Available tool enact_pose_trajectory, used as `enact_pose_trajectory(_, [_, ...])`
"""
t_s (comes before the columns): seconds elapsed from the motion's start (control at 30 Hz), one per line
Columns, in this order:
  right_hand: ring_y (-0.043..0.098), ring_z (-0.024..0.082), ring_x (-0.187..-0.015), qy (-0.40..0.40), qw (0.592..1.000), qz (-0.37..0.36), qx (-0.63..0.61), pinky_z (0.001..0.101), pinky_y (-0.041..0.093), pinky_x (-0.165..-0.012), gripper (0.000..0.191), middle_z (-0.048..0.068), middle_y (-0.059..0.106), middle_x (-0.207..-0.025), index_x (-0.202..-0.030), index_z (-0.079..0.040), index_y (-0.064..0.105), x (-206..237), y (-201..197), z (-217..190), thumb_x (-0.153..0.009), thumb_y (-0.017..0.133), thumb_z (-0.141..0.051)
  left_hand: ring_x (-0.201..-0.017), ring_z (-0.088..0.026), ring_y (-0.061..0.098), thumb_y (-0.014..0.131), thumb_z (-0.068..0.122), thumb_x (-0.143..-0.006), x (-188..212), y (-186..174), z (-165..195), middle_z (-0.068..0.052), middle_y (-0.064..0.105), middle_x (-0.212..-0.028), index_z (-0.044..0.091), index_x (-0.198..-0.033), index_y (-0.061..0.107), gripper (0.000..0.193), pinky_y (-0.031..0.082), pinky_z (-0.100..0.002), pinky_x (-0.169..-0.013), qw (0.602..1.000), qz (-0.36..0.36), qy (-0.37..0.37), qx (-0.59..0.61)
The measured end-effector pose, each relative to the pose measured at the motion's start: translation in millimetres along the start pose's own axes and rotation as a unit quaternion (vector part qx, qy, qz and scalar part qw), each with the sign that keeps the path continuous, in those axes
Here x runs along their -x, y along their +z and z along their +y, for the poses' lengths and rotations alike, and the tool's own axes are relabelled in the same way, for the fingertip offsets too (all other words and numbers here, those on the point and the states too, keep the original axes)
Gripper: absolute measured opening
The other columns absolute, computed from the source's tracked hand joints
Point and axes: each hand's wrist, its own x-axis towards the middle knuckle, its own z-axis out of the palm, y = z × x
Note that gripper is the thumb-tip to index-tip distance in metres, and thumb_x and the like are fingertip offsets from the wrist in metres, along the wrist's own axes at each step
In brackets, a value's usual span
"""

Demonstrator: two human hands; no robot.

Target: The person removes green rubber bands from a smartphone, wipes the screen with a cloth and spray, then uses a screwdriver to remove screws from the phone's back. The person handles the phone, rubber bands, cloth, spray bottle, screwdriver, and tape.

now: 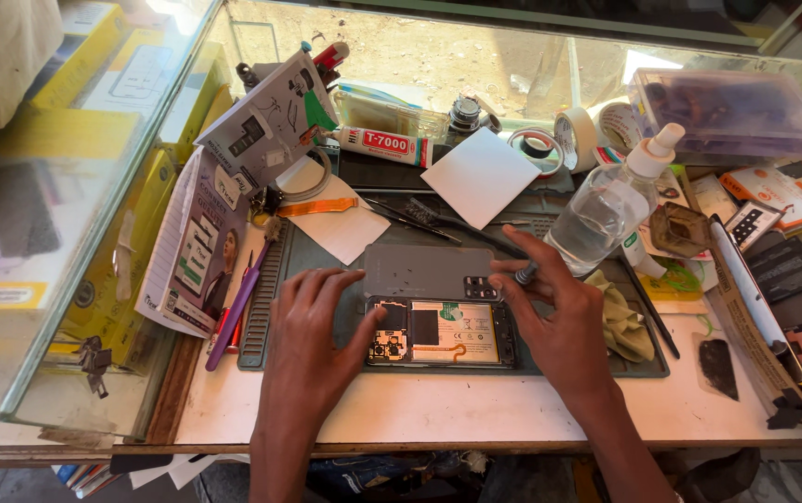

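Lying face down near the front edge of a dark green work mat (326, 359), the opened phone (441, 333) shows its insides — a black board section with small parts at its left end, a pale battery with an orange flex line across the middle, and a dark frame all round. Its grey back cover (424, 271) rests just beyond it at 12 o'clock, camera cut-outs at its right end.

The left hand (312, 321) lies flat with fingers spread, thumb tip touching the phone's left end, the other fingers on the mat and the cover's left edge. The right hand (550, 303) pinches a small dark-handled screwdriver (524, 273) between thumb and fingers, its tip over the phone's upper right corner, next to the cover's camera cut-outs.

Around the phone, clutter crowds the bench. At 2 o'clock a clear spray bottle (610, 207) stands close behind the right hand, with a yellow-green cloth (626, 324) at 3 o'clock. A white square sheet (481, 175) and black tweezers (410, 218) lie at 12 o'clock — a tube of glue (384, 142) sits farther back. Rolls of tape (576, 136) sit at 1 o'clock. At 9 o'clock a purple tool (238, 307) lies along the mat's edge beside printed leaflets (198, 247), against a glass case (56, 205).
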Motion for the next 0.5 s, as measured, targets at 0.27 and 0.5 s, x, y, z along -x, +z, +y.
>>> enact_pose_trajectory(0.27, [0.065,0.035,-0.104,0.021,0.999,-0.029,0.019,0.0418,0.059,-0.090,0.049,0.025,0.068,-0.117,-0.146,-0.006,0.048,2.2,0.1,9.7,-0.100,0.064,-0.005,-0.143,-0.034,0.036,0.095,0.045,-0.057,-2.2,-3.5,8.3,-0.005,0.060,-0.140,0.019,-0.127,0.071,0.078,0.020,-0.053,-0.114,0.987,-0.150,0.055,0.005])
enact_pose_trajectory(0.5, [0.062,0.023,-0.139,-0.012,0.993,-0.018,-0.116,0.0389,0.050,-0.109,0.040,0.016,0.063,-0.148,-0.140,-0.011,0.049,6.1,3.5,1.0,-0.101,0.055,-0.009,-0.141,-0.033,0.035,0.095,0.050,-0.054,-2.7,-3.5,6.8,-0.005,0.058,-0.142,0.018,-0.130,0.068,0.087,0.019,-0.052,-0.115,0.986,-0.165,0.030,0.002])
